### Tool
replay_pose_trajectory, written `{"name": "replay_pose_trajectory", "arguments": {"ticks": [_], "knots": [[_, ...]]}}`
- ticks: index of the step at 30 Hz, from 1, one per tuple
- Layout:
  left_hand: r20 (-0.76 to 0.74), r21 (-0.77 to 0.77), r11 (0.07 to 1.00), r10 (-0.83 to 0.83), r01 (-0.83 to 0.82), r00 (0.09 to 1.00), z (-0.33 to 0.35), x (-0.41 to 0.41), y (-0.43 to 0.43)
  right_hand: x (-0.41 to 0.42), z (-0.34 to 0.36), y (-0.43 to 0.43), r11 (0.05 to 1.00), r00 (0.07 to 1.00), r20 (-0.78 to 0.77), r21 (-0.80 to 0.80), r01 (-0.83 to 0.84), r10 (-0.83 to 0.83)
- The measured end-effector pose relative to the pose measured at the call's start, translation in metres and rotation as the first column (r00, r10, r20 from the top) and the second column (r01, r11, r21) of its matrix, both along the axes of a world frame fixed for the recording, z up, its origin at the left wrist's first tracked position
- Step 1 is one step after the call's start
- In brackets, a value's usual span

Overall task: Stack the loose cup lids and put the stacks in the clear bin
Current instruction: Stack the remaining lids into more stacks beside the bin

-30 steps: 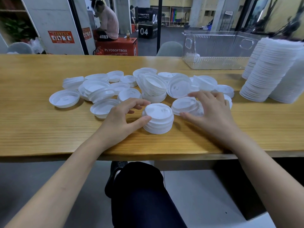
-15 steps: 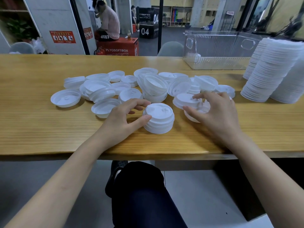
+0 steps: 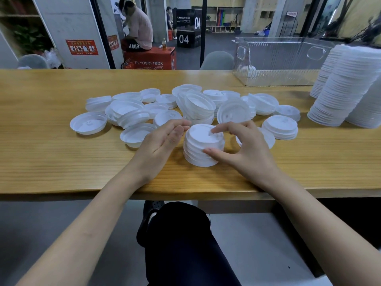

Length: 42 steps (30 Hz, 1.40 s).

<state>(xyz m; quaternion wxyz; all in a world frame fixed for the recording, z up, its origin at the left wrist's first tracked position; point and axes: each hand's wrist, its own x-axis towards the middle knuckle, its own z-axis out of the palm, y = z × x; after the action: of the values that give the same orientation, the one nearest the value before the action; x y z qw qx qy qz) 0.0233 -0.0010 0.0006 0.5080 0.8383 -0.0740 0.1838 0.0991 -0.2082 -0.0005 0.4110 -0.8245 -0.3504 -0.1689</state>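
Starting on the left, the loose white plastic cup lids (image 3: 127, 112) are scattered over the light wooden counter (image 3: 41, 162), and plenty of them aren't stacked yet. Your left hand (image 3: 162, 145) sits just beside the middle stack with its fingers (image 3: 181, 125) loosely curled and apart, holding nothing. A second ago it was braced against the stack's side, so it's backed off a bit.

Near the front edge, the short stack of white lids (image 3: 203, 149) is clearly taller than it was a moment back. That's because your right hand (image 3: 245, 147) carried over the little bunch it had picked up on the right and set it on top. That hand is on the stack now, pinching the upper part with one finger on the top lid and the thumb against the front side. Looks to me like you're seating the new lids so they nest.

Further right there's another small lid stack (image 3: 280, 126). The clear ribbed plastic bin (image 3: 278, 62) is at the back, well apart from your stack, and the tall white lid towers (image 3: 340, 89) are far right. So the merge is done, but nothing's gone in the bin yet.
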Motion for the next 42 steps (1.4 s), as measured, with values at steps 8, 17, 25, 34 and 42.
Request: {"name": "replay_pose_trajectory", "arguments": {"ticks": [8,17,25,34,42], "knots": [[0.0,0.04,0.999,-0.002,0.002,1.0,-0.003,0.002,0.003,-0.002,-0.001,-0.001,0.999,1.0,0.002,-0.023,-0.025,0.025],[0.011,0.05,0.999,-0.004,0.004,1.0,-0.002,0.002,0.002,-0.002,0.002,-0.005,0.999,0.998,0.061,-0.03,-0.013,0.015],[0.174,0.35,0.936,-0.029,-0.034,0.984,-0.005,0.0,-0.001,0.018,0.011,-0.055,0.956,0.964,0.227,-0.223,0.193,-0.142],[0.193,0.465,0.883,-0.03,-0.064,0.981,-0.009,0.002,-0.002,0.018,0.005,-0.063,0.887,0.925,0.345,-0.36,0.289,-0.161],[0.185,0.458,0.887,-0.033,-0.057,0.982,-0.009,0.001,-0.002,0.016,0.023,-0.055,0.935,0.898,-0.437,0.338,0.103,0.059]]}}
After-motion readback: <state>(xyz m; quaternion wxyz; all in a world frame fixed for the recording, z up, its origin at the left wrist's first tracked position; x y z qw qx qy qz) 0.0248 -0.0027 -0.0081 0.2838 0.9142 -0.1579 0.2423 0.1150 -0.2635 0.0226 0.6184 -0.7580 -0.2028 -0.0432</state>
